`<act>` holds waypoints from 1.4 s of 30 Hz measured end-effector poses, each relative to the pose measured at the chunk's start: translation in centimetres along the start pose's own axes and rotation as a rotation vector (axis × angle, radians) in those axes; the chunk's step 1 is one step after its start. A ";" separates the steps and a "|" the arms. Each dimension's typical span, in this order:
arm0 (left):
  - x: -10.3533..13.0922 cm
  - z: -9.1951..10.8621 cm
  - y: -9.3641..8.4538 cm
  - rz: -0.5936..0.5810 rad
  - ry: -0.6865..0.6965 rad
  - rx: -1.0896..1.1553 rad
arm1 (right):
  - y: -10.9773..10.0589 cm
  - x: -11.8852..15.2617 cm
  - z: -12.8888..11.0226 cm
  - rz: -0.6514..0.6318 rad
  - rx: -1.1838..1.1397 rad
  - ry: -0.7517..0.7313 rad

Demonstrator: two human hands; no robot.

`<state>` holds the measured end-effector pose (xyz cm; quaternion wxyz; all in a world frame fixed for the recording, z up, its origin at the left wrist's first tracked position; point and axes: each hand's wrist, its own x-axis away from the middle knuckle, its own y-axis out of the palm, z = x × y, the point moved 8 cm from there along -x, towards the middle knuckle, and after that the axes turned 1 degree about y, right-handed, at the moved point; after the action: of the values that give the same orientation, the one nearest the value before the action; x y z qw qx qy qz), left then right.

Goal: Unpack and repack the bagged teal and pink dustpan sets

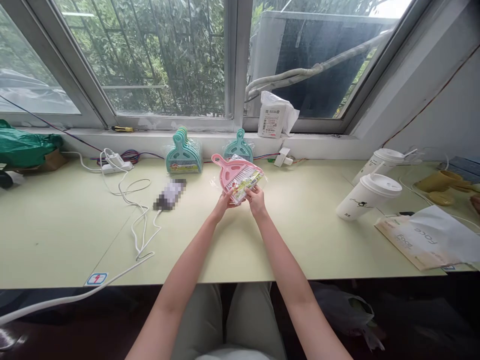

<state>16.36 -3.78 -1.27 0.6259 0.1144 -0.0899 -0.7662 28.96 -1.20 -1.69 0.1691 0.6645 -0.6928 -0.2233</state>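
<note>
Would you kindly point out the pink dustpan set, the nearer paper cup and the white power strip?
pink dustpan set (229, 172), head view, on its pink pan.
nearer paper cup (362, 200), head view, on its side wall.
white power strip (116, 166), head view, on its body.

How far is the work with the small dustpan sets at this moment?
Looks done: a teal stack and a further teal set stand by the window. In hand: the left hand and right hand hold the wrapped pink dustpan set at its lower edge. Left: this pink one, seemingly; no other loose sets show.
</note>
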 end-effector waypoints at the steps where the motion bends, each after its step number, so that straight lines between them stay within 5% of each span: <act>1: -0.1 -0.1 -0.3 0.007 -0.018 0.002 | 0.0 0.0 0.0 -0.004 -0.011 -0.003; 8: -0.3 -0.1 -3.3 0.206 0.030 -0.069 | 0.5 0.0 1.2 -0.022 0.054 0.022; 13: -0.6 -1.2 -5.2 0.344 -0.041 0.082 | -0.9 -0.8 0.7 -0.131 0.387 0.133; 18: -0.3 -1.1 -8.5 0.438 -0.090 0.243 | -1.8 -0.3 -4.5 -0.124 1.037 -0.406; 21: -0.2 -1.2 -9.2 0.414 -0.151 0.256 | -0.5 0.5 -4.8 -0.140 1.261 -0.626; 27: -0.7 -2.4 -8.1 0.263 -0.235 0.162 | -0.9 0.2 -5.2 -0.118 1.120 -0.649; 34: -0.6 -2.4 -9.9 0.339 -0.216 0.207 | -1.0 0.2 -4.7 -0.331 1.099 -0.523; 42: -0.3 -2.1 -9.2 0.240 -0.268 0.142 | -2.0 -0.4 -4.4 -0.140 0.954 -0.562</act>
<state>8.43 -1.62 -5.85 0.6856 0.0438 -0.2393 -0.6861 33.03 -1.17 0.98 -0.3569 0.6268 -0.6896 -0.0645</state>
